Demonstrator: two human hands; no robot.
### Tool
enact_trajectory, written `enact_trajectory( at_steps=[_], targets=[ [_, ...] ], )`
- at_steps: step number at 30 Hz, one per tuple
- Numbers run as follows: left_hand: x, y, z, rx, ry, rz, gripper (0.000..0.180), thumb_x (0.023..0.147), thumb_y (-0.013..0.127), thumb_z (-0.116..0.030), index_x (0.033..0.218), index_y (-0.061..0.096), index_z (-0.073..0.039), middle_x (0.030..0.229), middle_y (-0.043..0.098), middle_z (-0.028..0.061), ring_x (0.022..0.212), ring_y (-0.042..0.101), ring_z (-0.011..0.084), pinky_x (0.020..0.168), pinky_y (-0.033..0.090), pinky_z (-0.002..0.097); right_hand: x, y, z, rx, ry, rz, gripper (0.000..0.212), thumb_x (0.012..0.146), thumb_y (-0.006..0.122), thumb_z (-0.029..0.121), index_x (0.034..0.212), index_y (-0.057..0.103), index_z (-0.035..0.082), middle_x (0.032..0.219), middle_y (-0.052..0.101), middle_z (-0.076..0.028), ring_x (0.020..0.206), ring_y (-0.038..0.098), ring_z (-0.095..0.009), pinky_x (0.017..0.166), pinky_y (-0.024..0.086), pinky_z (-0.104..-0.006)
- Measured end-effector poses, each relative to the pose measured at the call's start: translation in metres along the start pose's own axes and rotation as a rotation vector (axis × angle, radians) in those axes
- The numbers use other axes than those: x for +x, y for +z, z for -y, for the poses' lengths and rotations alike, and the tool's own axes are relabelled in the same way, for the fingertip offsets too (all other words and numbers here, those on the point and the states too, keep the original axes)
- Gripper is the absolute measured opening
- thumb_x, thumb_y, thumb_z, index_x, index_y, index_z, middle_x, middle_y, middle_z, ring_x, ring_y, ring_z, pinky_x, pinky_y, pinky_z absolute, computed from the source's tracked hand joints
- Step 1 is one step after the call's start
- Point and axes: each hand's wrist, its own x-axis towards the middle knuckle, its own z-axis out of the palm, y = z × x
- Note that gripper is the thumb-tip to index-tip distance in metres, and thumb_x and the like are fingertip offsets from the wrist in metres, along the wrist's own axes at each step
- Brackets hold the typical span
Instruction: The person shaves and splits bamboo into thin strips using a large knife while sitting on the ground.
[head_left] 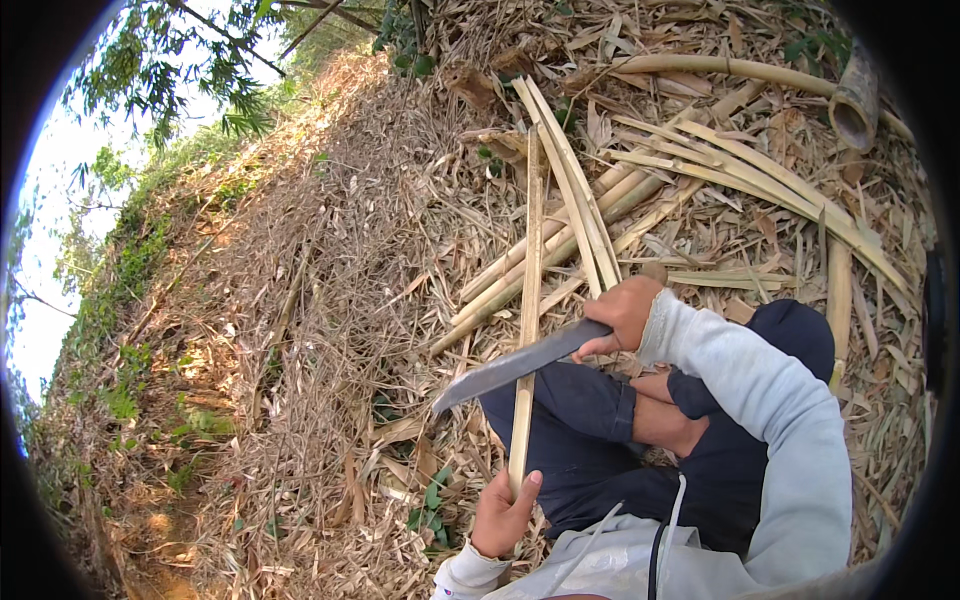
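A long pale bamboo strip (531,260) runs up and away from my left hand (504,512), which is closed round its near end. Closed on the handle of a machete, my right hand (622,312) is farther up and to the right. The dark machete blade (515,364) points left and lies across the strip, above my bent knee. Whether its edge bites into the bamboo I cannot tell. Two more split strips (572,170) lean just right of the held one, their near ends by my right hand.
Bamboo poles (545,275) lie on the leaf litter beyond my legs, with a bundle of split strips (760,182) to the right. A thick hollow bamboo piece (855,105) is at the far right. Cut stumps (470,85) stand ahead. On the left is a brushy slope (230,320).
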Motion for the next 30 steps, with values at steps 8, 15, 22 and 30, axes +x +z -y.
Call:
enact_trajectory(
  at_steps=[8,15,22,30],
  targets=[
    [-0.015,0.023,0.005,-0.053,-0.197,0.003,0.030,0.097,0.063,-0.028,0.081,0.055,-0.004,0.059,0.046,-0.0066,0.053,0.038,0.0023,0.047,0.032,0.0236,-0.037,0.009,-0.037,0.176,0.350,-0.068,0.053,0.095,0.048,0.056,0.083,0.062,0.006,0.058,0.060,-0.015,0.059,0.064,-0.037,0.056,0.052,-0.0455],
    [-0.013,0.013,-0.006,0.031,-0.209,0.068,0.031,0.096,0.065,-0.031,0.082,0.052,-0.007,0.061,0.043,-0.0072,0.053,0.037,0.0020,0.046,0.030,0.0232,-0.044,0.029,-0.064,0.122,0.605,-0.068,0.055,0.092,0.049,0.061,0.082,0.063,0.009,0.059,0.059,-0.018,0.063,0.063,-0.042,0.061,0.052,-0.0489],
    [0.008,0.020,-0.002,-0.411,-0.295,0.170,0.026,0.105,0.044,-0.034,0.092,0.046,-0.012,0.059,0.032,-0.0061,0.042,0.024,0.0038,0.038,0.019,0.0217,-0.032,0.020,-0.077,0.099,0.708,-0.041,0.059,0.096,0.044,0.059,0.083,0.066,0.005,0.064,0.061,-0.021,0.065,0.062,-0.044,0.065,0.051,-0.0502],
    [0.002,0.011,-0.004,-0.375,-0.336,0.228,0.036,0.106,0.036,-0.041,0.085,0.041,-0.012,0.057,0.030,-0.0041,0.040,0.022,0.0051,0.036,0.017,0.0232,-0.050,0.021,-0.053,-0.116,0.234,-0.162,0.050,0.086,0.058,0.061,0.080,0.056,0.011,0.062,0.062,-0.014,0.058,0.065,-0.033,0.052,0.051,-0.0443]
  ],
)
